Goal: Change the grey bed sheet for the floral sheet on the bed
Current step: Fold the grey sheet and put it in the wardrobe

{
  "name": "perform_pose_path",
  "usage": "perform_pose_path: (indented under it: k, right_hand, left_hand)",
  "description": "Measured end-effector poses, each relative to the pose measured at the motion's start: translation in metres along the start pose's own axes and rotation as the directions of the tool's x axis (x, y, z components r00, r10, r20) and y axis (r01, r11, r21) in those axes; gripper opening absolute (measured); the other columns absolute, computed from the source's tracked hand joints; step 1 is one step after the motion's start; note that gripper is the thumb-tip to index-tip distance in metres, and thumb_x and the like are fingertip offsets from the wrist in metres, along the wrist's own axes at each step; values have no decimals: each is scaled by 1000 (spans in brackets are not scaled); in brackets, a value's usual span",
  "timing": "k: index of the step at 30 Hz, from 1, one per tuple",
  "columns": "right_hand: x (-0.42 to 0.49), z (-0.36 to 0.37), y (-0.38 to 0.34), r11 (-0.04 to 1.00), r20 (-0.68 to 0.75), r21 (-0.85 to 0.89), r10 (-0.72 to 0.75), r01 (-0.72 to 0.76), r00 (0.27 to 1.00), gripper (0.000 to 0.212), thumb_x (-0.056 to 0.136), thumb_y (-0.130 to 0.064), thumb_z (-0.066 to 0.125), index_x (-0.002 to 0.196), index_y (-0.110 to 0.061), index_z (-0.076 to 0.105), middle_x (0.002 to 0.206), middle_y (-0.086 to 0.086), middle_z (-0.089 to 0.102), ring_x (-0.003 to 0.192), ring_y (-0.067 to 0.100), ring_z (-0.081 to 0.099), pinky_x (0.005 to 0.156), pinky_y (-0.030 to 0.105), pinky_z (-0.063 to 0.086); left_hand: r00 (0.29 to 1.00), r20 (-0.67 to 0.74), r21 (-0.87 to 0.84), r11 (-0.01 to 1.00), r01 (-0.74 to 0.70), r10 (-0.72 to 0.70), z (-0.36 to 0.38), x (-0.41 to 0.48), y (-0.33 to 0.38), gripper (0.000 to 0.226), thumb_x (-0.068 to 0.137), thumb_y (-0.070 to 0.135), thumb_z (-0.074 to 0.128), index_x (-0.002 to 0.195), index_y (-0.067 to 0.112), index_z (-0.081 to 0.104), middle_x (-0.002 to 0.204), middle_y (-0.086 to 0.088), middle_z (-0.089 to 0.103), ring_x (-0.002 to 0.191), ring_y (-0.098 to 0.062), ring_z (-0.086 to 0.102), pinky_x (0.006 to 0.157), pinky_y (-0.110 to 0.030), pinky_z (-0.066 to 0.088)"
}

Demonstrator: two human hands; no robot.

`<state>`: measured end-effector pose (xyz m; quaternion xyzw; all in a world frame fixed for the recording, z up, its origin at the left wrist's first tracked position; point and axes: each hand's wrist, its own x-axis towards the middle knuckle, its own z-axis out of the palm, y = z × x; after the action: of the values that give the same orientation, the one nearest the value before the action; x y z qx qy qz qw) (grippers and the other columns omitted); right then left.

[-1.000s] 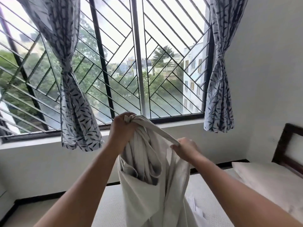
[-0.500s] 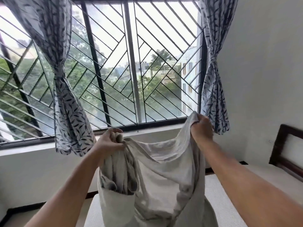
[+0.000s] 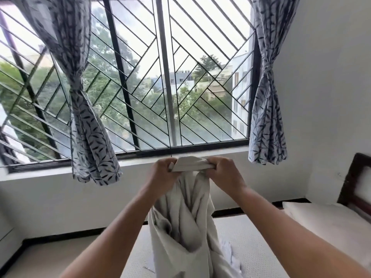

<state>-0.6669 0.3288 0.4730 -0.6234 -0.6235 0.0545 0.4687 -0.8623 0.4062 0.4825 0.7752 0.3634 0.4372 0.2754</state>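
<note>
One grey sheet (image 3: 186, 227), bunched, hangs over the bed (image 3: 251, 243). We count two hands on it: left hand (image 3: 163, 173) and right hand (image 3: 224, 173), both curled tight on its folded top edge, close together. One pillow (image 3: 331, 223) by the headboard (image 3: 349, 183). Two tied curtains (image 3: 88, 127), one window (image 3: 160, 77).

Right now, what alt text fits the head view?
The left hand and right hand hold a bunched grey sheet up above a bare mattress, facing a barred window with two tied-back curtains. A pillow lies at the right.
</note>
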Motion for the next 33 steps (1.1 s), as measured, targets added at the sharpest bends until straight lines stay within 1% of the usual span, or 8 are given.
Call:
perform_pose_path:
  k: [6,10,14,17,23,25,29,33]
  right_hand:
    - [-21,13,25,983,121,-134,139,-122,983,44,70,-70,69,63,-27,66,55,-8,60,53,6,51,55,29,41]
    - [-24,23,27,928,65,-188,340,-323,938,20,75,-47,67,63,-31,68,64,-2,68,68,25,65,58,32,45]
    - [-21,26,45,830,-5,-184,535,-526,845,15,75,-32,60,71,-23,72,74,4,71,74,31,66,63,29,45]
    - [-22,21,76,764,-36,-166,627,-623,778,19,72,-21,51,69,-20,69,75,6,70,75,32,67,63,29,47]
    - [-17,-17,144,669,-158,-193,700,-717,696,26,83,-16,44,77,-16,69,100,14,70,84,34,63,74,32,47]
    - [0,-30,124,766,-174,-183,592,-617,787,21,81,-14,44,72,-20,62,100,16,61,89,38,60,79,36,47]
    - [37,-36,49,930,-133,-88,344,-357,929,18,82,-16,45,71,-20,59,95,17,64,97,36,59,74,31,34]
    - [40,-23,-28,990,26,-89,110,-107,994,20,90,-13,47,93,-18,66,99,11,71,93,29,62,72,31,40]
  left_hand:
    - [998,40,29,998,-57,56,8,-4,10,22,70,15,75,64,35,69,53,21,55,54,7,44,55,-24,37]
    - [994,38,147,984,-104,99,11,-11,13,10,68,41,70,66,51,66,55,20,57,58,-3,48,59,-33,46]
    - [992,-99,276,960,-51,81,3,-15,27,18,80,25,77,70,38,69,59,15,60,64,-11,57,59,-27,42]
    - [976,-216,163,987,5,31,-16,-12,31,10,73,37,68,70,47,69,60,18,63,61,-13,58,59,-31,47]
    - [845,-519,-52,991,123,-133,-66,-3,40,16,87,16,72,75,27,70,66,6,62,67,-20,58,57,-25,44]
    - [886,-431,-12,982,186,-173,-75,0,28,7,78,23,77,77,19,71,66,1,62,68,-25,59,58,-28,46]
    - [949,1,137,940,313,-316,-63,-3,7,62,43,41,85,99,27,60,83,-8,66,74,-22,59,71,-41,55]
    - [941,220,67,966,248,-257,-24,-13,7,79,48,41,99,115,35,58,90,-8,61,79,-17,55,77,-36,52]
